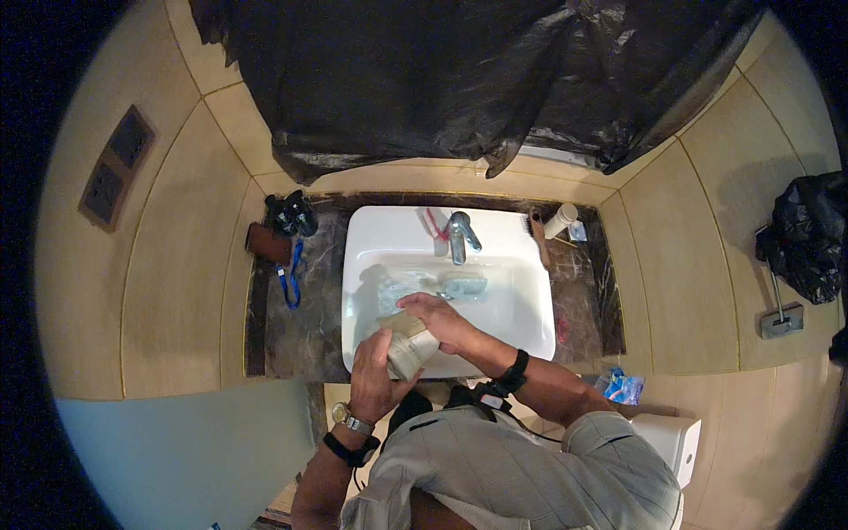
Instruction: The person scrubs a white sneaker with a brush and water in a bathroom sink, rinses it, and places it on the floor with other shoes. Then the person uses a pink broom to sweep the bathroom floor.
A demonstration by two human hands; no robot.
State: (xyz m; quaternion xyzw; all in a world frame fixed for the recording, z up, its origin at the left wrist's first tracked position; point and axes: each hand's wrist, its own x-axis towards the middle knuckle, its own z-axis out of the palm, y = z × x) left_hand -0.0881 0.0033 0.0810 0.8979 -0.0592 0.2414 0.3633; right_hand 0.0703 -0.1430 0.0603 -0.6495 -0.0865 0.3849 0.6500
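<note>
Over the front left of a white washbasin [523,324], my left hand [374,374] and my right hand [440,321] both grip a beige shoe [412,351], one at each side. Its exact type is hard to tell, as my fingers cover part of it. Beyond my right hand, a translucent bluish scrubbing brush [466,285] lies in the basin, where some water seems to stand. The chrome faucet [460,235] rises at the basin's back edge. Beside it on the rim rests a pink and white brush [434,225].
A brown wallet-like item [268,243], dark bottles [295,215] and a blue strap [289,281] lie on the dark marble counter at left. At right are a wooden-handled brush [540,242] and a pale bottle [561,220]. Black plastic sheeting [424,86] hangs behind the basin.
</note>
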